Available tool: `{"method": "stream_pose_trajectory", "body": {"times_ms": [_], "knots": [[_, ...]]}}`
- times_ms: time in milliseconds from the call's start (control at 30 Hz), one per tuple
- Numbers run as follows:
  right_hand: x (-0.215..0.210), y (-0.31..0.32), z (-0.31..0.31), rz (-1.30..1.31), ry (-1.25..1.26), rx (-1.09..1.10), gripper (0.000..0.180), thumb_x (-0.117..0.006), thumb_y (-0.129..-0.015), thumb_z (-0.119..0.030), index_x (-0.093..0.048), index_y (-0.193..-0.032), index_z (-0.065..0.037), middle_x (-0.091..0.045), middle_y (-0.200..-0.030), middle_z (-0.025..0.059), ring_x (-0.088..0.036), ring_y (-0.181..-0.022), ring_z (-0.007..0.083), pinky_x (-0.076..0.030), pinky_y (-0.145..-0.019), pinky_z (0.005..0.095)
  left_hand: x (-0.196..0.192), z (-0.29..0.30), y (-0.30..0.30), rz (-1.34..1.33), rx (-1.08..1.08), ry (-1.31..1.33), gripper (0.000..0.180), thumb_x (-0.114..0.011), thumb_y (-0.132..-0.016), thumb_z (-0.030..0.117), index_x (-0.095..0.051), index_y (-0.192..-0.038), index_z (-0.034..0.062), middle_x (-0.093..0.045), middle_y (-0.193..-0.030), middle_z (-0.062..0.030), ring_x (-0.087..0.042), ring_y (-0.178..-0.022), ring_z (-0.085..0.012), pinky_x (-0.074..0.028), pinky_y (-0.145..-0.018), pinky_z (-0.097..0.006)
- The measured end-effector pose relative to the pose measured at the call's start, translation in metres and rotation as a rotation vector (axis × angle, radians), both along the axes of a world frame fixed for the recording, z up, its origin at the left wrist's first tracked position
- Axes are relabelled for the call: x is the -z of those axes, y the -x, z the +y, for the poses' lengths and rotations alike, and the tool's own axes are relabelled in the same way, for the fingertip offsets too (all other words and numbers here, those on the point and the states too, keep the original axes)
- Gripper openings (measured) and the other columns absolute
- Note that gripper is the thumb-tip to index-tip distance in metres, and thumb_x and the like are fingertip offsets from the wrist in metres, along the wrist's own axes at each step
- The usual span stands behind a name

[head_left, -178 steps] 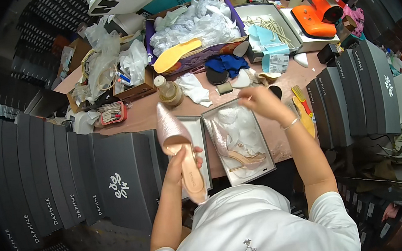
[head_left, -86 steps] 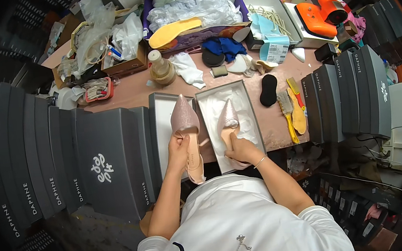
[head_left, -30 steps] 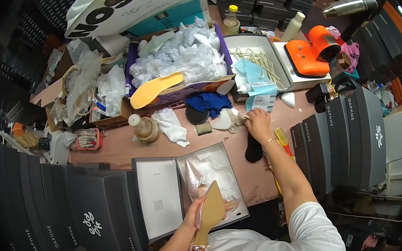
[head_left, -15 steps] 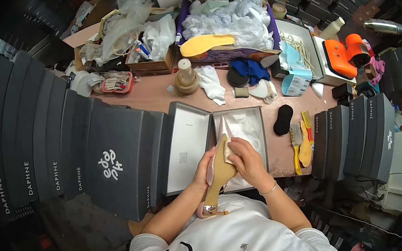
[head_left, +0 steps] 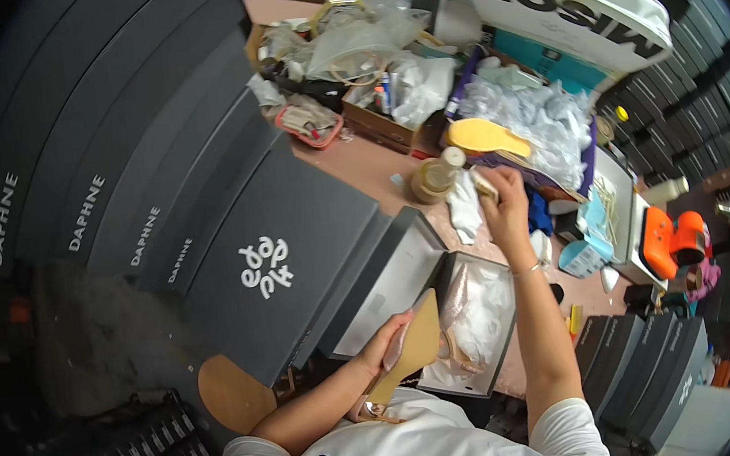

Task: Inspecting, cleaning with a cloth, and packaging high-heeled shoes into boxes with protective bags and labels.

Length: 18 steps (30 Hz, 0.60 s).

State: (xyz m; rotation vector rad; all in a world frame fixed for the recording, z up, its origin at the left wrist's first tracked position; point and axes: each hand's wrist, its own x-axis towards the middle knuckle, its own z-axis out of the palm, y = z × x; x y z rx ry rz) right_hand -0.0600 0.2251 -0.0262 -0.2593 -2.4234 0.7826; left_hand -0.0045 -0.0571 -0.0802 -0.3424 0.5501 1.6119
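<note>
My left hand [head_left: 384,349] grips a pink high-heeled shoe [head_left: 421,340], its tan sole turned up and its shiny heel close to my shirt. My right hand [head_left: 506,202] is stretched forward over the table, its fingers pinched on a small pale cloth [head_left: 485,185]. Just left of that hand stands a squat bottle [head_left: 434,178] with a whitish top, and a white cloth [head_left: 464,209] lies between them. In front of me an open shoe box [head_left: 498,338] holds white tissue paper [head_left: 482,305] and another pink shoe [head_left: 450,341].
Dark shoe boxes [head_left: 232,233] are stacked at the left, with more [head_left: 637,360] at the right. Beyond my right hand are a yellow insole [head_left: 489,137] and a bin of clear plastic wrapping [head_left: 531,113]. An orange device [head_left: 658,242] stands at the right.
My right hand has left the sole and moved forward toward the bottle, carrying the pale cloth. My left hand still holds the shoe. The view has turned.
</note>
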Motion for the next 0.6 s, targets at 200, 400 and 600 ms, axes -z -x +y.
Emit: {"method": "stream_pose_trajectory", "body": {"times_ms": [200,400,600], "knots": [[0.033,0.069,0.001,-0.195,-0.248,-0.011,0.048,-0.067,-0.073,-0.005,-0.062,-0.119,-0.019,-0.054,-0.115,0.0168,-0.055,-0.104,0.0350,-0.047,-0.087,0.0404,0.021,-0.014,-0.015,-0.025,-0.045,0.045,0.052,-0.044,-0.092,0.044,-0.052,-0.122,0.0024,-0.063,-0.107,-0.0187,-0.064,-0.091,-0.0252,-0.053,-0.079,-0.034],[0.118,0.072,0.041,-0.007,0.107,-0.093,0.051,-0.061,-0.079,0.007,-0.052,-0.128,-0.002,-0.056,-0.126,0.0140,-0.053,-0.116,0.0263,-0.039,-0.101,0.0355,0.046,0.000,-0.028,0.175,-0.083,0.031,0.043,-0.053,-0.089,0.047,-0.058,-0.114,0.0131,-0.062,-0.097,-0.0010,-0.059,-0.078,-0.0084,-0.049,-0.068,-0.026],[0.101,0.033,0.050,-0.004,0.023,0.142,0.045,-0.056,-0.086,0.001,-0.051,-0.131,-0.004,-0.051,-0.134,0.0114,-0.054,-0.116,0.0226,-0.042,-0.098,0.0312,0.018,-0.015,-0.029,0.045,-0.215,-0.064,0.040,-0.058,-0.086,0.043,-0.060,-0.110,0.0113,-0.060,-0.095,-0.0015,-0.058,-0.080,-0.0074,-0.048,-0.067,-0.023]]}}
